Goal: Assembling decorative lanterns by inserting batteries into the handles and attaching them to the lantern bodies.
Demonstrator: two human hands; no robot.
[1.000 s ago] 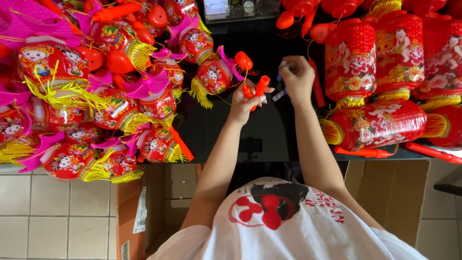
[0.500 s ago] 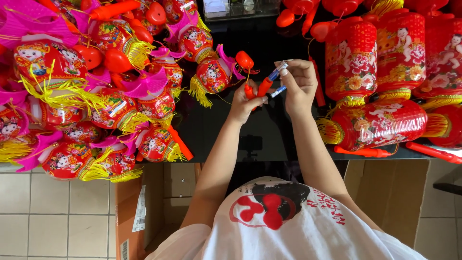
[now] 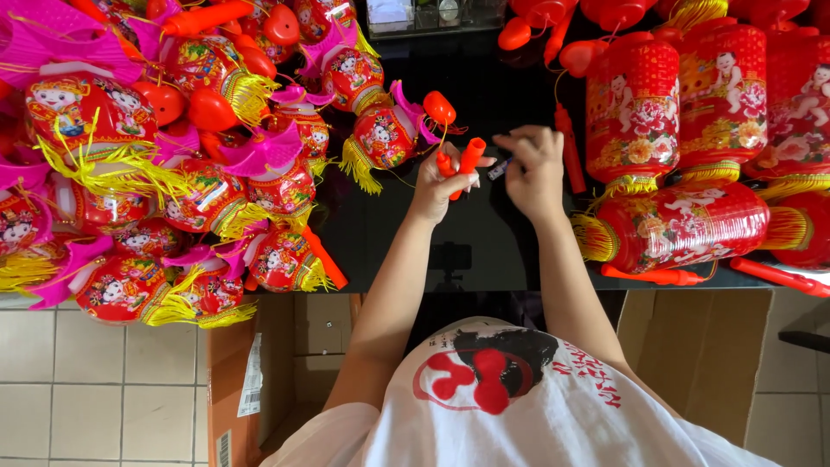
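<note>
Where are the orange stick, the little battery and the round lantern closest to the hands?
orange stick [image 3: 468, 162], head view, on its upper barrel.
little battery [image 3: 499, 168], head view, on its middle.
round lantern [image 3: 383, 136], head view, on its printed belly.

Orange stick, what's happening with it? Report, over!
Left hand grips the orange stick upright. Right hand pinches a small dark piece beside it. Lantern piles on both sides, black table between.

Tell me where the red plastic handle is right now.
In the head view, the red plastic handle is gripped in the left hand over the black table, beside the right hand.
</note>
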